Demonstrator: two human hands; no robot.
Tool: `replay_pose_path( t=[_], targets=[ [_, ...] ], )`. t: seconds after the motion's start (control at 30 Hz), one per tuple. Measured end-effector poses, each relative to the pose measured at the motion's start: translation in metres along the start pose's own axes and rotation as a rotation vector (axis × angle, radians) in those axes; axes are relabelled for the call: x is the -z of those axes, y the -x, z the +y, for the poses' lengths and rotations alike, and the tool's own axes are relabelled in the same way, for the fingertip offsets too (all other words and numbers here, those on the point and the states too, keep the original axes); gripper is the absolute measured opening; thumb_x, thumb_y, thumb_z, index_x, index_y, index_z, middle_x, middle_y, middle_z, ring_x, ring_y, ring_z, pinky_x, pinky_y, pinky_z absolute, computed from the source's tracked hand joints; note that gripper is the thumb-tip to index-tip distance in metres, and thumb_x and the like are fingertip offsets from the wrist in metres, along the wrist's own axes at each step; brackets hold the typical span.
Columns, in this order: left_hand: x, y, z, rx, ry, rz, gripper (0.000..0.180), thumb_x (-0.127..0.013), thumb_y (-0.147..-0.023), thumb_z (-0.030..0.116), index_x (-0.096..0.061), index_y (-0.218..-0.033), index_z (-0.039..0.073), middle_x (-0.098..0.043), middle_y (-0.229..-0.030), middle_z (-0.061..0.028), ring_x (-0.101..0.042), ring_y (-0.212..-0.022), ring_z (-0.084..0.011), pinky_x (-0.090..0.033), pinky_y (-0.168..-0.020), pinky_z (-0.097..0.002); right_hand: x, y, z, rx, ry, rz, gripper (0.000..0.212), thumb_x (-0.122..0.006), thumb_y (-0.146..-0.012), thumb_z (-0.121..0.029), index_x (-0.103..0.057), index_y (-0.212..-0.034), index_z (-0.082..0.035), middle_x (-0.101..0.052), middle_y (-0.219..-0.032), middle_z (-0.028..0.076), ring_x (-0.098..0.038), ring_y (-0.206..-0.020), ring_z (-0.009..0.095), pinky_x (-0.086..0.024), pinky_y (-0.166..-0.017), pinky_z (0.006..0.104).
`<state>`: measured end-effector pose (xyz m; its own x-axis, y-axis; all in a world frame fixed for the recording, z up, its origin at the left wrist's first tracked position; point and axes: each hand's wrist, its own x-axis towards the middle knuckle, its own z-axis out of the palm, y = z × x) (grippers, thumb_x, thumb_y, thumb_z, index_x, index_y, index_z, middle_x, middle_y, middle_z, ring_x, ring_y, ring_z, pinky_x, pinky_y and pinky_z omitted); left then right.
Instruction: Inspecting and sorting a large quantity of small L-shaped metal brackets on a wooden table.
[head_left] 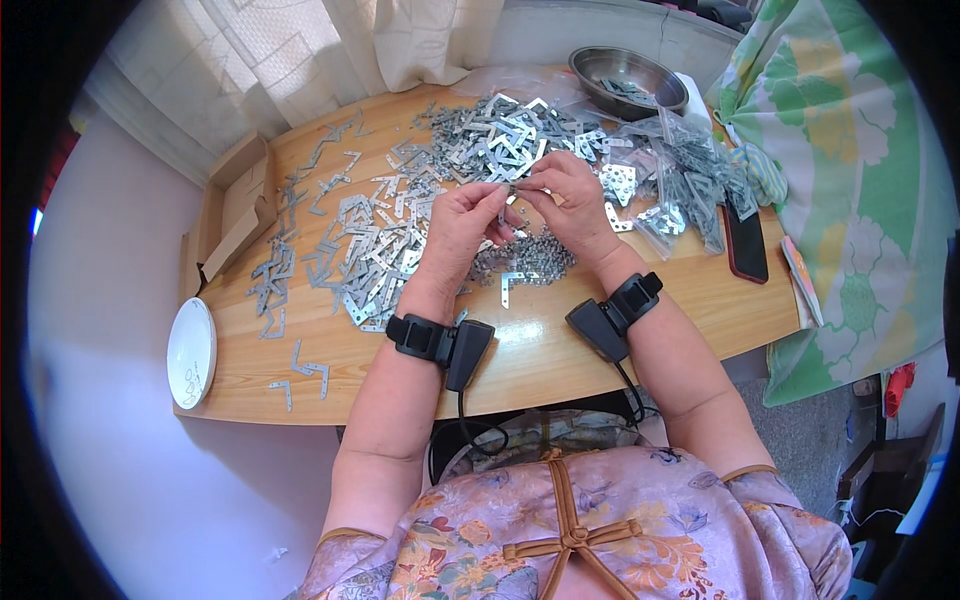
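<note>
My left hand [462,225] and my right hand [570,205] meet over the middle of the table, fingertips pinched together. Between them is a small metal corner bracket [509,201], mostly covered by the fingers. Below the hands lies a heap of small grey metal parts [535,258], too small to name. A single L-shaped corner bracket [506,286] rests just in front of that heap. Beyond my hands rises a big pile of shiny corner brackets [500,140]. Another spread of brackets [375,245] lies to the left of my left hand.
On the wooden table [420,385] stand an open cardboard box [240,215] and a white plate [192,352] at left. A metal bowl [590,62] sits at the back. Clear plastic bags of metal parts [690,175] and a phone [745,245] lie at right. Curtains flank the table.
</note>
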<state>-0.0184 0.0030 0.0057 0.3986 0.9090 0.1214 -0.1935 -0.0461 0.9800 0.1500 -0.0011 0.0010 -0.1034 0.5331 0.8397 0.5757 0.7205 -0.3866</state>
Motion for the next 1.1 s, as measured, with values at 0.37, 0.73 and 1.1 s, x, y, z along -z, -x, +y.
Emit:
replay_pose_path(
  t=[0.37,0.73,1.1],
  targets=[
    [-0.0047,-0.0017,-0.0003,-0.014,-0.020,0.007,0.019,-0.054,-0.088,0.017,-0.061,-0.093,0.000,-0.062,-0.070,-0.0055,-0.056,-0.056,-0.0083,-0.045,-0.051,-0.0188,-0.0011,-0.0002,-0.0005,-0.061,-0.028,0.041,0.011,-0.069,-0.063,-0.010,-0.062,-0.071,-0.009,-0.056,-0.079,0.006,-0.055,-0.077,0.024,-0.041,-0.068,0.0343],
    [-0.0053,-0.0005,-0.0006,-0.035,-0.002,0.002,0.019,-0.053,-0.088,0.016,-0.061,-0.091,0.000,-0.062,-0.070,-0.0056,-0.056,-0.055,-0.0085,-0.045,-0.051,-0.0191,0.0002,-0.0012,-0.0037,0.017,0.095,0.060,0.011,-0.069,-0.062,-0.012,-0.061,-0.068,-0.009,-0.055,-0.073,0.004,-0.054,-0.073,0.022,-0.040,-0.066,0.0326],
    [-0.0061,-0.0018,0.0004,-0.051,-0.024,-0.013,0.019,-0.053,-0.087,0.011,-0.056,-0.100,-0.002,-0.065,-0.079,-0.0092,-0.063,-0.066,-0.0125,-0.048,-0.054,-0.0201,0.0020,-0.0042,-0.0071,0.045,0.198,0.060,0.007,-0.066,-0.066,-0.011,-0.062,-0.072,-0.011,-0.055,-0.073,0.001,-0.054,-0.074,0.020,-0.038,-0.069,0.0324]
  ],
)
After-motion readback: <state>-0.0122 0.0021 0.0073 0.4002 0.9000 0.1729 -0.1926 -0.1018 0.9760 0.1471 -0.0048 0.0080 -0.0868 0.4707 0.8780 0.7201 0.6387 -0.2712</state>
